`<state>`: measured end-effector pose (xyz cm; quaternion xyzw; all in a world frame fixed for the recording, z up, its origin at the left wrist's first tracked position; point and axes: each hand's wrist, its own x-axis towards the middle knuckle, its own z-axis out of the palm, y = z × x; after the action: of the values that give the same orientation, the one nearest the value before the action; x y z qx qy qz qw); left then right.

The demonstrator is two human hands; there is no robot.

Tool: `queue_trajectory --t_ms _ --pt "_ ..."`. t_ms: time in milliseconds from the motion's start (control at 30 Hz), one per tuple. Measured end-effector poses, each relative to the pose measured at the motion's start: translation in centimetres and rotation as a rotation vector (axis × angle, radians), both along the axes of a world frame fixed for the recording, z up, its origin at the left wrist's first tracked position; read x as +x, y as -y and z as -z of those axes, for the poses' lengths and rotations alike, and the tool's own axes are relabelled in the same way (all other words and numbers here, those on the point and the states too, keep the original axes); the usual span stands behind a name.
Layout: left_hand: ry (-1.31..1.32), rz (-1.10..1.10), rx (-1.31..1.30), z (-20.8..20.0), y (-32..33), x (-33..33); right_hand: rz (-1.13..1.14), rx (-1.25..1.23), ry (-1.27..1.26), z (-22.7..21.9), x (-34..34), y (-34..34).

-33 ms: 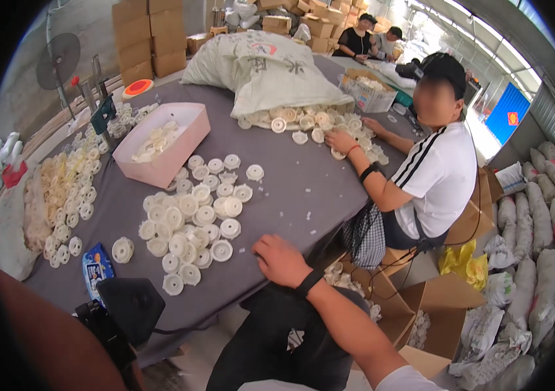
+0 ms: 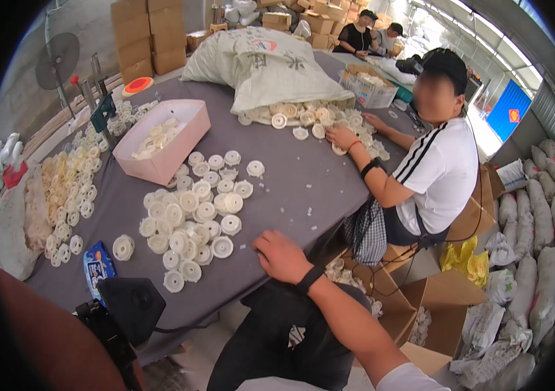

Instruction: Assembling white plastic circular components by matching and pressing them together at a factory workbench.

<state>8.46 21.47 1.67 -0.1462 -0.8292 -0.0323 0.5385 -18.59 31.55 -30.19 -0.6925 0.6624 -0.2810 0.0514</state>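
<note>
My right hand (image 2: 282, 256) rests on the near edge of the grey-covered table (image 2: 277, 195), its fingers loosely bent on the cloth and nothing visible in them. Just left of it lies a pile of round, off-white plastic parts (image 2: 193, 225), each with a raised ring and a hole in the centre. My left arm (image 2: 56, 332) enters at the lower left. A black device (image 2: 131, 309) is strapped at that wrist, and the left hand itself does not show. Beyond this device are a blue wipes packet (image 2: 99, 264) and a small stack of the same parts (image 2: 123, 248).
A pink box (image 2: 160, 143) holding similar parts stands behind the pile. A large white woven sack (image 2: 271, 72) spills more parts, which a co-worker's hands (image 2: 343, 138) touch. Open cartons (image 2: 444, 306) and filled sacks (image 2: 541, 280) stand on the floor at right.
</note>
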Motion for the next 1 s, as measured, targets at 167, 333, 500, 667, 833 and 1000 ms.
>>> queue_trajectory --t_ms 167,333,500,667,833,1000 --pt "0.054 0.001 0.078 1.1 -1.3 -0.4 0.004 0.014 -0.025 -0.2 -0.6 0.5" --pt "0.049 0.0 0.073 1.2 -1.2 -1.5 0.008 -0.006 -0.019 0.4 -0.8 0.6" --pt "0.037 -0.004 0.079 1.5 -1.4 -2.4 -0.002 -0.008 -0.018 0.3 -0.7 0.5" --pt "0.01 -0.04 0.061 1.7 -1.3 -3.0 0.016 0.029 -0.045 0.4 -0.7 0.3" --pt "0.009 -0.068 0.081 2.1 -2.1 -3.0 0.015 0.025 -0.004 0.0 -0.6 0.1" --pt "0.025 -0.118 0.117 2.4 -3.0 -2.5 -0.011 0.021 0.013 0.4 -0.3 0.7"
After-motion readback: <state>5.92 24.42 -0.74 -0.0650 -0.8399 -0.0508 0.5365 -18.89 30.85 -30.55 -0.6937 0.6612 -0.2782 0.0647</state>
